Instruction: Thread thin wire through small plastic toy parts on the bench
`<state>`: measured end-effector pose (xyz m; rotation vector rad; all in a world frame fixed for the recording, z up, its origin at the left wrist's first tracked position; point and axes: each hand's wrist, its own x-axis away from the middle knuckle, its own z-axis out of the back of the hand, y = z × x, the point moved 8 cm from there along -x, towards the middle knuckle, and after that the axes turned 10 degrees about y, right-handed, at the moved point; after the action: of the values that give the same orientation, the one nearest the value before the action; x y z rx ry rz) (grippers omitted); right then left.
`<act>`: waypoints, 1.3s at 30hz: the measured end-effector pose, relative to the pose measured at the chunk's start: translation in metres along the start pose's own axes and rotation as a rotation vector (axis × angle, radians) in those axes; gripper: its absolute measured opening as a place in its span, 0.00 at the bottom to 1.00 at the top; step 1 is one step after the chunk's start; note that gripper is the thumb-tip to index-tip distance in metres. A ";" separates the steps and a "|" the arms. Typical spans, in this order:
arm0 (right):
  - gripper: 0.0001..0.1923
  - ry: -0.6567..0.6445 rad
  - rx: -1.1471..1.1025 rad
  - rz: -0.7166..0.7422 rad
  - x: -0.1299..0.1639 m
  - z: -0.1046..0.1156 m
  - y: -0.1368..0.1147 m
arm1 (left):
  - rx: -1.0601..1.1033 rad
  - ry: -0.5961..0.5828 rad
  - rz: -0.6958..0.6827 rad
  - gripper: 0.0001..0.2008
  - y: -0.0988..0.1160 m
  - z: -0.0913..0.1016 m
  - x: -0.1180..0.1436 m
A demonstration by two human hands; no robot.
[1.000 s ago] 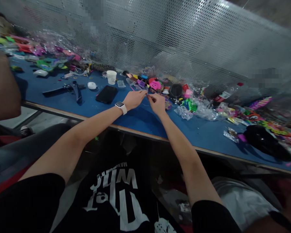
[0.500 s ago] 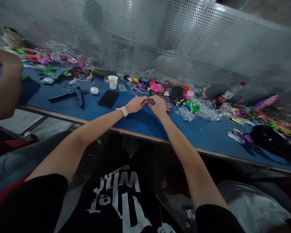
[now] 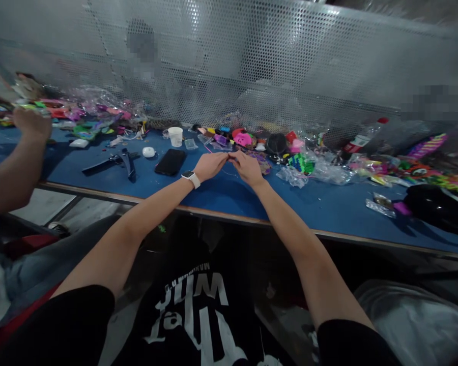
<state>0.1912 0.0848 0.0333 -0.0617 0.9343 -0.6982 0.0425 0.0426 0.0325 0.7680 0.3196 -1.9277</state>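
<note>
I saw a thin thread (image 3: 230, 174) on the near side of the left hand (image 3: 210, 165) and right hand (image 3: 248, 168), over the blue worktop (image 3: 229, 197). The fingertips met; whether they were clamped on it, I couldn't tell. Leftward lay a black phone (image 3: 170, 161), near a white cup (image 3: 175, 136).

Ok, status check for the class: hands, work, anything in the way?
Left hand, right hand: fingers meeting over blue table. Anything pinched too small to tell. Thin thread between the hands. Toys crowd just beyond.
</note>
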 end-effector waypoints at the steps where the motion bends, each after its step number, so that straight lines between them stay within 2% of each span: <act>1: 0.17 0.034 -0.077 -0.034 -0.001 0.001 0.000 | -0.005 0.012 0.007 0.18 -0.001 0.000 -0.001; 6: 0.35 0.101 -0.520 -0.304 -0.002 -0.003 0.003 | -0.031 0.026 0.048 0.21 -0.003 -0.002 -0.003; 10: 0.40 0.106 -0.669 -0.470 -0.002 -0.007 0.008 | -0.036 0.008 0.051 0.21 -0.003 -0.002 -0.004; 14: 0.41 0.103 -0.773 -0.524 -0.002 -0.009 0.016 | -0.039 -0.013 0.036 0.20 -0.003 -0.003 -0.004; 19: 0.40 0.027 -0.806 -0.645 0.005 -0.015 0.027 | -0.068 -0.039 -0.026 0.19 0.000 -0.004 0.000; 25: 0.41 -0.105 -0.871 -0.827 0.012 -0.026 0.026 | -0.072 -0.052 -0.137 0.19 0.010 -0.004 0.003; 28: 0.41 -0.125 -0.860 -0.904 0.015 -0.032 0.025 | -0.085 -0.054 -0.135 0.20 0.014 -0.005 0.003; 31: 0.40 -0.038 -0.752 -0.859 0.013 -0.030 0.024 | -0.109 -0.036 -0.030 0.21 0.012 -0.005 0.001; 35: 0.37 0.158 -0.607 -0.598 0.005 -0.012 0.017 | -0.108 -0.051 0.095 0.21 0.006 -0.005 0.000; 39: 0.28 0.171 -0.493 -0.402 0.002 0.000 0.009 | -0.092 -0.030 0.136 0.22 -0.001 -0.002 0.002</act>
<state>0.1965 0.0908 0.0290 -0.6485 1.2607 -0.8355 0.0419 0.0428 0.0295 0.6825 0.3268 -1.7831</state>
